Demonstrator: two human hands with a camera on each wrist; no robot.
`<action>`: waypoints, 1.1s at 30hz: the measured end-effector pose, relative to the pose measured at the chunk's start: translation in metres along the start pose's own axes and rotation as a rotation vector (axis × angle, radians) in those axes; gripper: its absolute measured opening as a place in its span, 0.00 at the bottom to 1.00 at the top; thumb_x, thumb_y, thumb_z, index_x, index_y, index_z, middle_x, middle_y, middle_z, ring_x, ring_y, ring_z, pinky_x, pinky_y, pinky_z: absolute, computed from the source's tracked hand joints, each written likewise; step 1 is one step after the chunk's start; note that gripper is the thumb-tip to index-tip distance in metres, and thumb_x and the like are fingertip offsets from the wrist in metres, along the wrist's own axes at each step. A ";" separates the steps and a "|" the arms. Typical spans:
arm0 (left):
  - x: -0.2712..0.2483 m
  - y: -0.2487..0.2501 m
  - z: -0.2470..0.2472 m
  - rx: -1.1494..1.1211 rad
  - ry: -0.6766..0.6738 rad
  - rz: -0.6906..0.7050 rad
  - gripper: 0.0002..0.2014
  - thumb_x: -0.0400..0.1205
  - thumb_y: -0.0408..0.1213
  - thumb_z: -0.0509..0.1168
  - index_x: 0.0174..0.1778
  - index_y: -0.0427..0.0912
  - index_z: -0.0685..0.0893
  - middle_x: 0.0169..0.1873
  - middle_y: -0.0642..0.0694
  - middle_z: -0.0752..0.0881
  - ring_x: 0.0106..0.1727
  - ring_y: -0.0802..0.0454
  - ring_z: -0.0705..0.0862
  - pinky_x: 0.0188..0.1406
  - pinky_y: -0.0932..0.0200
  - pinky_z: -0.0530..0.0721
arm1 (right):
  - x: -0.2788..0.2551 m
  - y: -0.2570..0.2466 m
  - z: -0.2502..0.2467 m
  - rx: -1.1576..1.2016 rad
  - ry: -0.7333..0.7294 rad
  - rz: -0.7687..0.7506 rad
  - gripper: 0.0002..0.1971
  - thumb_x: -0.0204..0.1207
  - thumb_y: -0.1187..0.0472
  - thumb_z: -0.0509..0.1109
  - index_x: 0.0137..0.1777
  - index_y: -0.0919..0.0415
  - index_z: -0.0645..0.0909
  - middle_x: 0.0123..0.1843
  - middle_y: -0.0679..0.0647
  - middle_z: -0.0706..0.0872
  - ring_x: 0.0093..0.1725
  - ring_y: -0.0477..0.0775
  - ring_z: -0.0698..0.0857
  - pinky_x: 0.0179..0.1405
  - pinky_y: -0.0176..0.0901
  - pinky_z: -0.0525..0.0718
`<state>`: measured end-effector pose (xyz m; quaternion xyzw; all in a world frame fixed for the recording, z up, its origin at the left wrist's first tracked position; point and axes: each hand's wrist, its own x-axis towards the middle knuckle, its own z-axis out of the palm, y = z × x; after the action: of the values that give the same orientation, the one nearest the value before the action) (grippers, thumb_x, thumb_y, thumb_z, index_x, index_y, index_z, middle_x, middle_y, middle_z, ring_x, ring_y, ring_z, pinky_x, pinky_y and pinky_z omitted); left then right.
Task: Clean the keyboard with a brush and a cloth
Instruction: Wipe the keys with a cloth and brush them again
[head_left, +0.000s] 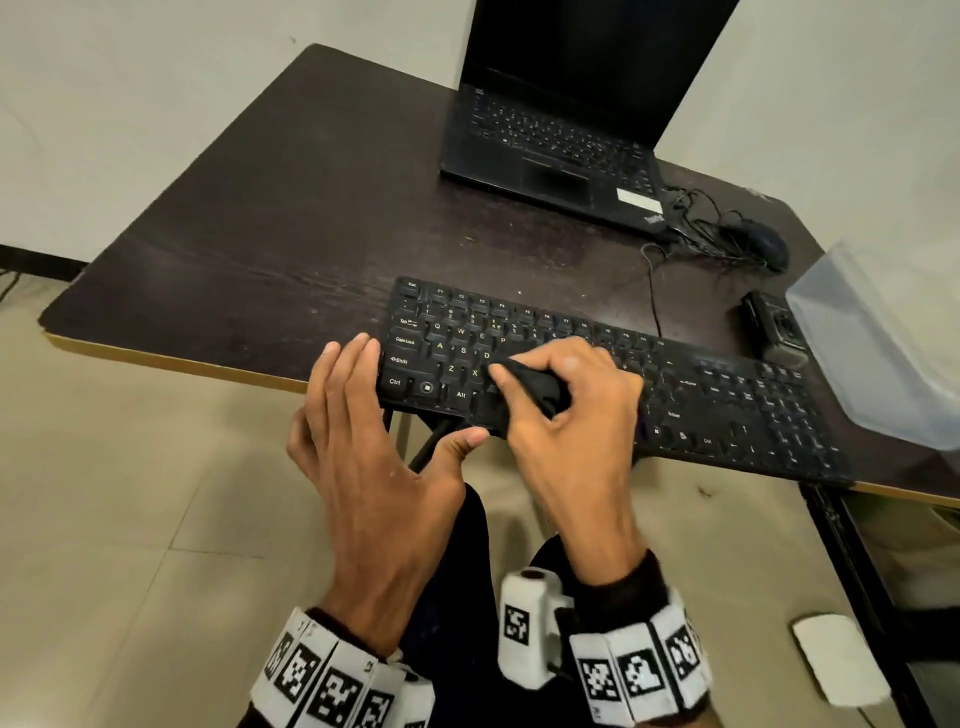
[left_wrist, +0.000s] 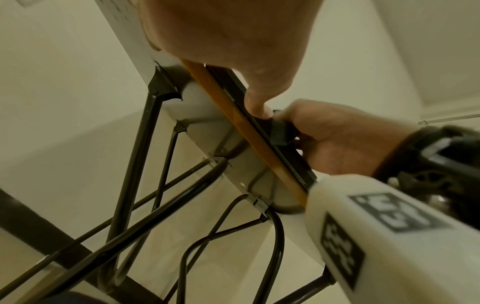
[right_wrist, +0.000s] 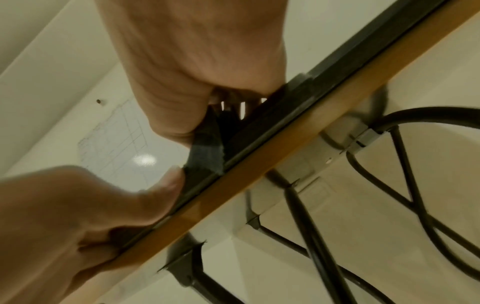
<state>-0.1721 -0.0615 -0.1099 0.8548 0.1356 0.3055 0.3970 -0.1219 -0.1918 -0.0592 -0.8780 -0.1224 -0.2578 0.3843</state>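
A black keyboard (head_left: 727, 395) lies along the front edge of the dark table (head_left: 260, 234). My right hand (head_left: 566, 410) grips a bunched black cloth (head_left: 535, 387) and presses it on the keys just above the space bar, left of the middle. My left hand (head_left: 363, 431) rests on the keyboard's left end, fingers laid over the end and thumb against its front edge. In the left wrist view the thumb (left_wrist: 257, 102) touches the keyboard's edge beside the cloth (left_wrist: 279, 133). The right wrist view shows the cloth (right_wrist: 207, 150) hanging from my right hand (right_wrist: 197, 72).
An open black laptop (head_left: 561, 130) stands at the back of the table. A mouse (head_left: 763, 241) with tangled cable lies right of it. A small black object (head_left: 774, 327) and a translucent plastic box (head_left: 872, 338) sit at the right. Black metal table legs (left_wrist: 130, 185) run below.
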 end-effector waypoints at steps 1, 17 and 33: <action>0.000 0.000 0.000 0.000 -0.002 0.001 0.50 0.74 0.66 0.71 0.86 0.39 0.70 0.85 0.47 0.72 0.92 0.49 0.60 0.87 0.42 0.59 | 0.000 -0.005 0.005 -0.003 -0.019 -0.009 0.06 0.76 0.53 0.81 0.41 0.48 0.87 0.42 0.39 0.88 0.47 0.46 0.86 0.62 0.56 0.77; 0.004 -0.001 -0.004 0.010 -0.009 -0.002 0.47 0.74 0.62 0.68 0.86 0.37 0.70 0.84 0.44 0.73 0.91 0.47 0.62 0.86 0.45 0.58 | 0.005 -0.017 0.011 0.034 -0.110 -0.012 0.09 0.76 0.50 0.81 0.38 0.51 0.87 0.41 0.41 0.88 0.47 0.47 0.87 0.62 0.57 0.76; 0.007 -0.004 -0.005 -0.057 0.013 -0.009 0.45 0.72 0.59 0.70 0.83 0.38 0.73 0.83 0.47 0.75 0.90 0.50 0.63 0.85 0.47 0.61 | 0.015 -0.027 0.023 0.085 -0.185 -0.070 0.06 0.76 0.47 0.82 0.43 0.47 0.92 0.44 0.39 0.91 0.48 0.46 0.89 0.58 0.67 0.83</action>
<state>-0.1697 -0.0519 -0.1076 0.8403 0.1334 0.3132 0.4218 -0.1125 -0.1565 -0.0475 -0.8761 -0.1990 -0.1835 0.3990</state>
